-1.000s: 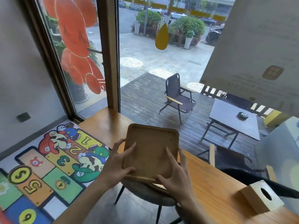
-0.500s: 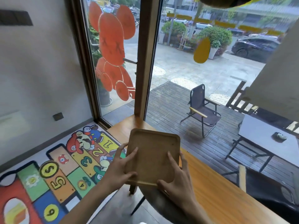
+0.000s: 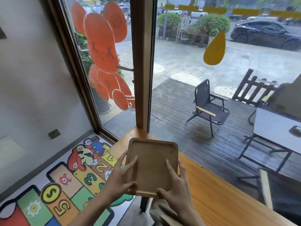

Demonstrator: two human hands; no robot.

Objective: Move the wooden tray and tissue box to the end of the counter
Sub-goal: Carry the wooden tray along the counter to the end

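A flat wooden tray (image 3: 152,162) with a raised rim lies over the left end of the wooden counter (image 3: 216,198), close to the window post. My left hand (image 3: 119,180) grips its near-left corner, fingers spread onto its surface. My right hand (image 3: 177,188) holds its near-right edge, thumb under the front rim. The tissue box is out of view.
The window frame post (image 3: 141,62) stands right behind the counter's end. A colourful number mat (image 3: 65,185) covers the floor to the left. A chair seat (image 3: 160,212) sits below the counter's front edge, and a chair back (image 3: 267,188) shows at the right.
Both hands have carried the tray left along the counter toward the window post. The view swung left, and the tissue box seen one second ago has dropped out of sight.
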